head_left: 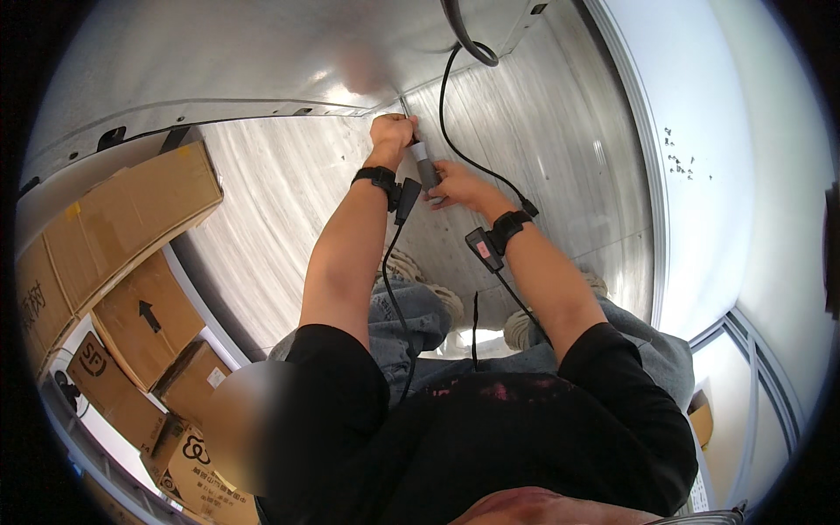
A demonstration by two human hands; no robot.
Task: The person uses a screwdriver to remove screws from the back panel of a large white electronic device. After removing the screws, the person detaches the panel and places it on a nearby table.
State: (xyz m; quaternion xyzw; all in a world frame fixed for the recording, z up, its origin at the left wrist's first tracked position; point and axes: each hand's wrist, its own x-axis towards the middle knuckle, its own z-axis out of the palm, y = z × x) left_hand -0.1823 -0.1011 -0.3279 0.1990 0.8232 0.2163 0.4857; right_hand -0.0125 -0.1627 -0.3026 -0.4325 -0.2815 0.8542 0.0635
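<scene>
A screwdriver-like tool (426, 171) with a thick grey handle and a paler collar is held slantwise between my hands. Its thin metal shaft (404, 106) points away from me, up to the lower edge of a large metal panel (236, 57). My left hand (393, 131) is closed about the front of the tool, close to that edge; the fingertips partly hide the shaft. The fingers of my right hand (461, 187) grip the rear of the handle. Exactly what the tip touches is too small to tell.
Black straps with small modules (385, 179) sit on both wrists, trailing cables. A black cable (451, 131) loops from a thicker grey hose (464, 35) over the wood-look floor (271, 175). Cardboard boxes (144, 197) stack at left; a white wall panel (700, 131) stands at right.
</scene>
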